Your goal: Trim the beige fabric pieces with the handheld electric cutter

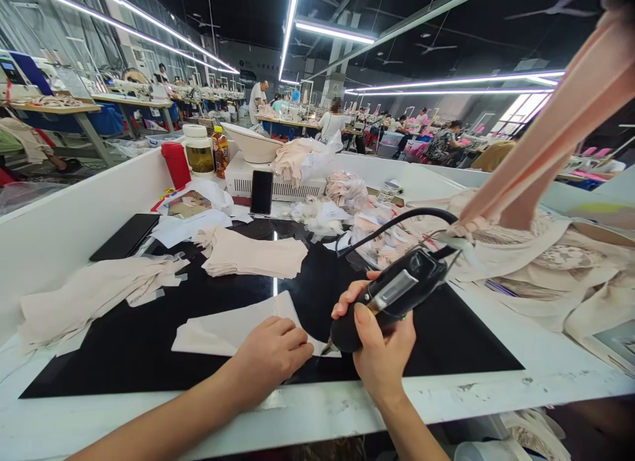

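Observation:
My right hand (381, 345) is wrapped round a black corded hand tool (404, 292) with a metal lever on its side. The tool's pointed tip slants down to the right end of a pale fabric piece (223, 325). On that piece, just left of the tip, rests my left hand (272, 355). Its fingers are curled and pressed together on the cloth; the fingertips are partly hidden. Beneath lies a glossy black sheet (461, 345). Behind the piece is a stack of pale pink fabric pieces (258, 254), and another pile of cut pieces (94, 295) lies at the left.
A pink fabric strip (540, 124) hangs at the right, tied near the tool's cord (411, 213). Pale garments (540, 256) cover the table's right side. At the back stand a phone (261, 191), a red cup (175, 165) and a jar (198, 150). People work at sewing tables beyond.

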The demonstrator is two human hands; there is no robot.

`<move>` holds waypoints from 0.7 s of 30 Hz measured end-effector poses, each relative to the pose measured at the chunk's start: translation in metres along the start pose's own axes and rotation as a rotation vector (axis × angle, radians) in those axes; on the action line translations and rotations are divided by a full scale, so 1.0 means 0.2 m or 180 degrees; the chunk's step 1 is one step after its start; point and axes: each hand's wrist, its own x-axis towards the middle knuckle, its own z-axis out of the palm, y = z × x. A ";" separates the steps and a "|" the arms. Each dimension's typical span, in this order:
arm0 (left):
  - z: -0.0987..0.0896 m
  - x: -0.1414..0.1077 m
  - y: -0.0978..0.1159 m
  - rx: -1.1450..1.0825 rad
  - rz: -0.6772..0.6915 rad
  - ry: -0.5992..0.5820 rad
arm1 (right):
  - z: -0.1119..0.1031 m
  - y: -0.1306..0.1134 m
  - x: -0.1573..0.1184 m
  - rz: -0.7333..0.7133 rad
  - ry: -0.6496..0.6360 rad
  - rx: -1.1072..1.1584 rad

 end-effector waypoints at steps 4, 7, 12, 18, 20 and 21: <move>0.01 0.00 0.00 -0.0022 -0.0006 -0.0016 | -0.02 -0.01 0.02 -0.0014 0.0041 -0.0005; 0.00 0.00 0.00 -0.0041 -0.0005 -0.0014 | -0.05 -0.03 0.03 -0.0097 0.0180 0.0006; 0.00 0.00 0.00 -0.0053 -0.0019 -0.0007 | -0.09 -0.02 0.02 -0.0061 0.0182 -0.0038; -0.01 0.00 0.00 -0.0078 -0.0040 -0.0011 | -0.09 0.00 0.00 -0.0053 0.0181 -0.0070; -0.01 0.00 0.00 -0.0072 -0.0030 0.0007 | -0.09 0.00 0.00 -0.0069 0.0188 -0.0058; -0.01 0.00 0.00 -0.0068 -0.0022 0.0014 | -0.09 0.00 0.00 -0.0073 0.0183 -0.0050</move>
